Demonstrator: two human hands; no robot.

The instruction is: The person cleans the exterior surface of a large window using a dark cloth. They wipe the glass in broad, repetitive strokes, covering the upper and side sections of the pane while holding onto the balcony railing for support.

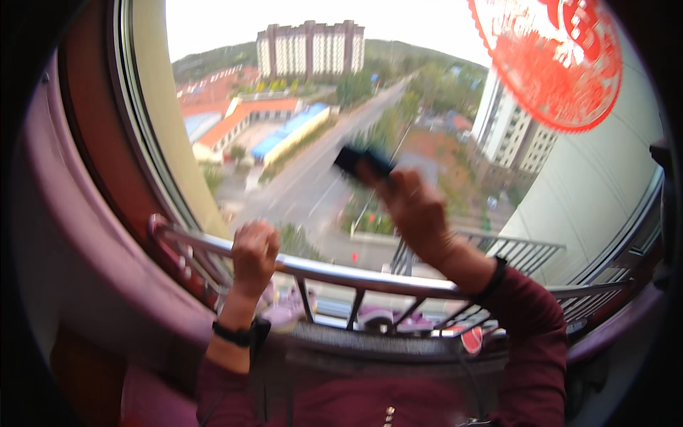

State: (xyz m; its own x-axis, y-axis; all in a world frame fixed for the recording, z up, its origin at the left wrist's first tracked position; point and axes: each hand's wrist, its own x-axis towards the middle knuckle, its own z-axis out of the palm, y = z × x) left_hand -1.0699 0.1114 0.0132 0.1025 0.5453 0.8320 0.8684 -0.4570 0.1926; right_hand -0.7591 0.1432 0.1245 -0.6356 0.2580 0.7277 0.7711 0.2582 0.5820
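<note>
My left hand [255,250] is closed around the shiny metal railing [356,274] across the window, near its left end. Raised above that railing, my right hand [416,206] grips a small dark block-shaped thing [359,164] with a bluish edge. It is smeared by motion, so its exact kind cannot be made out. The thing is held up in front of the window glass [313,178], and I cannot tell if it touches it.
Pale purple shoes [284,309] stand behind the railing bars, with more purple shoes [391,320] to their right. A red paper-cut decoration [562,78] hangs at upper right. The brown window frame [96,114] rises on the left. Beyond lie a road and buildings, far below.
</note>
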